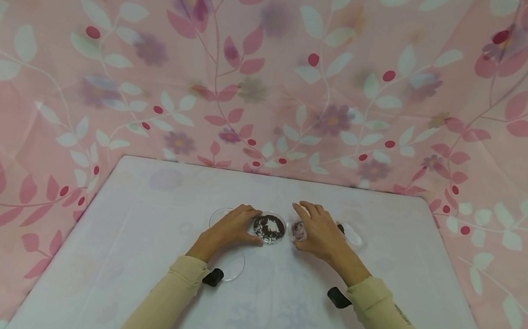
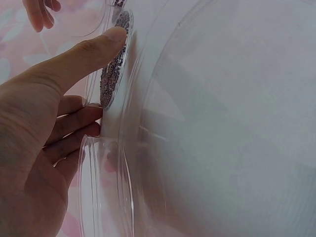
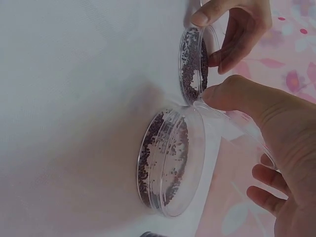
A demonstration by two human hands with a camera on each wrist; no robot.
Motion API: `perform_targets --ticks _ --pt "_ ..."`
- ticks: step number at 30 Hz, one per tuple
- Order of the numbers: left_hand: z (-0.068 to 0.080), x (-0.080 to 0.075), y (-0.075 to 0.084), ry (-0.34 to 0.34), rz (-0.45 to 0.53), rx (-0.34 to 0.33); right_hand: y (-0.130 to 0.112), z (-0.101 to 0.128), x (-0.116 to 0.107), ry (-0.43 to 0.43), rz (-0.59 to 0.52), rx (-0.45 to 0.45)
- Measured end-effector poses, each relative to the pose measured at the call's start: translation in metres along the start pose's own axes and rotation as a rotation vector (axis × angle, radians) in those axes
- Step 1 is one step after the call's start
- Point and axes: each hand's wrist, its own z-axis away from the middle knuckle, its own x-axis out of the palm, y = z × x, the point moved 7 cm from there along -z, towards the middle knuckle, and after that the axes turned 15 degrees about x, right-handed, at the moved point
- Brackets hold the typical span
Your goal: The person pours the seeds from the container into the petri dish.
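Observation:
A clear petri dish [image 1: 269, 228] of dark grains, with a white patch on top, lies near the table's middle. My left hand [image 1: 233, 226] grips it from the left, thumb on the near side and fingers on the far side. Right beside it stands a second clear dish [image 3: 168, 168], also with dark grains. Over that dish is my right hand [image 1: 317, 233]; in the right wrist view its thumb and fingers hold a thin clear lid [image 3: 239, 121], tilted above the dish. In the head view the hand covers much of both.
Left of the dishes lie two clear round lids, one far [image 2: 106, 197] partly behind the left hand, the other nearer [image 2: 237, 113]. Beyond the right hand are a small dark item [image 1: 340, 229] and a clear, whitish thing [image 1: 353, 236]. A white cloth covers the table [image 1: 272, 313]; a floral curtain [image 1: 277, 75] hangs behind.

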Motion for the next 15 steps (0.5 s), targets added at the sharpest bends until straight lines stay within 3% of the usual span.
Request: perform_targets --ticks 9,15 --pt "0.0003 -0.0006 0.0009 -0.003 -0.009 0.000 -0.0051 -0.0027 -0.0009 0.006 0.001 -0.029" --pt "-0.0002 0.0011 -0.0009 -0.024 -0.004 -0.023 -0.0065 -0.0080 0.0039 -0.058 -0.053 -0.018"
